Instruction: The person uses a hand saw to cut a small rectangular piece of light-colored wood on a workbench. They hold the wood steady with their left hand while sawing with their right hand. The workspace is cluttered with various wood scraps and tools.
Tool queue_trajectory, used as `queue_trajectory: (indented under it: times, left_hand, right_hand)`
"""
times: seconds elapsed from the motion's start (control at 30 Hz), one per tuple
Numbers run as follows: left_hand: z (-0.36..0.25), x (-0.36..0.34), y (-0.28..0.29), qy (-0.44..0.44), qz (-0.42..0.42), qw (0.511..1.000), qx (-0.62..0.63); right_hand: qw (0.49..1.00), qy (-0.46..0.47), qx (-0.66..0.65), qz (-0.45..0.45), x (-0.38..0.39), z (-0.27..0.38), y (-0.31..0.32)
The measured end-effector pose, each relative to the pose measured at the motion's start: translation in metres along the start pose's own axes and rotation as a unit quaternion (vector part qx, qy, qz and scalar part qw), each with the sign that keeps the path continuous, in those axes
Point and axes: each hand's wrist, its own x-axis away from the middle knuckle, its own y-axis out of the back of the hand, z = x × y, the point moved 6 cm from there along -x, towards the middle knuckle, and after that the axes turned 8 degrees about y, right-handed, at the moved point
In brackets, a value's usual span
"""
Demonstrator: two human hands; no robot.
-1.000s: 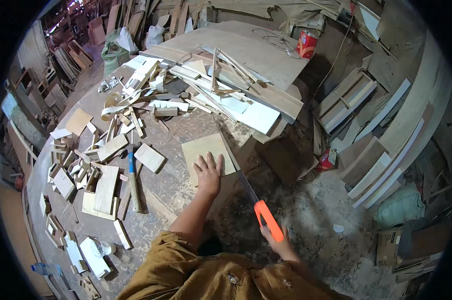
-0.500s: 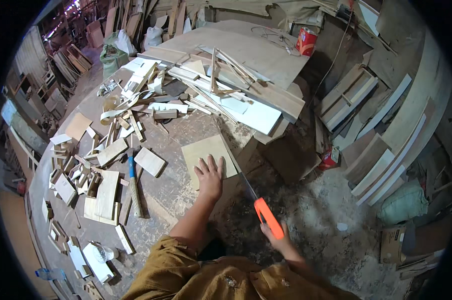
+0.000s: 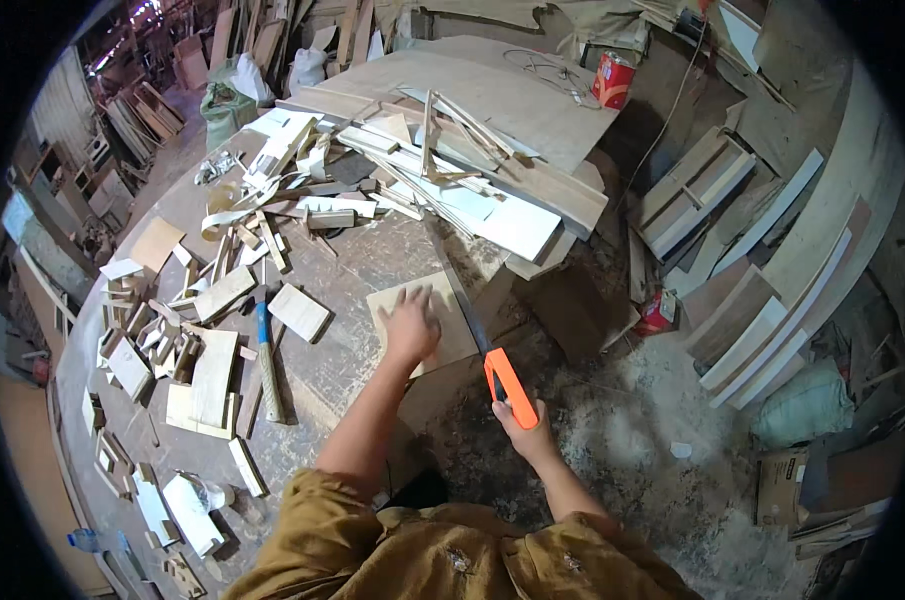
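Observation:
A thin square wooden board (image 3: 454, 338) lies at the worktable's near right edge. My left hand (image 3: 410, 325) rests over it, fingers apart and a little bent; whether the palm presses down is hidden. In my right hand (image 3: 525, 430) is the orange handle of a handsaw (image 3: 513, 390), gripped with the fingers wrapped round it. The saw's blade runs away from me along the right edge of the board, its tip near the pile of strips. How deep the teeth sit in the wood cannot be made out.
Left of the board are a blue-and-wood-handled hammer (image 3: 265, 350), a small wooden block (image 3: 300, 313) and many offcuts (image 3: 212, 375). Long strips and white panels (image 3: 517, 228) are heaped beyond. A red can (image 3: 612, 80) stands at the back. Boards (image 3: 762, 350) lean at right.
The saw and my right hand have moved forward and slightly left. My left hand has shifted a little left, its fingers drawn in and less spread.

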Motion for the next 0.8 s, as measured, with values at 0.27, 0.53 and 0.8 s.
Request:
queue_trajectory:
  times: [0.27, 0.53, 0.8]
  left_hand:
    - [-0.005, -0.054, -0.039, 0.018, -0.180, 0.983, -0.002]
    - [-0.003, -0.065, -0.039, 0.026, -0.141, 0.990, -0.005]
    - [-0.003, -0.065, -0.039, 0.025, -0.141, 0.990, -0.014]
  right_hand:
    - [0.997, 0.006, 0.069, 0.027, 0.016, -0.002, -0.006]
    - [0.994, -0.099, 0.031, 0.024, 0.081, 0.009, 0.028]
    - [0.996, 0.067, 0.054, 0.020, -0.043, 0.008, -0.022]
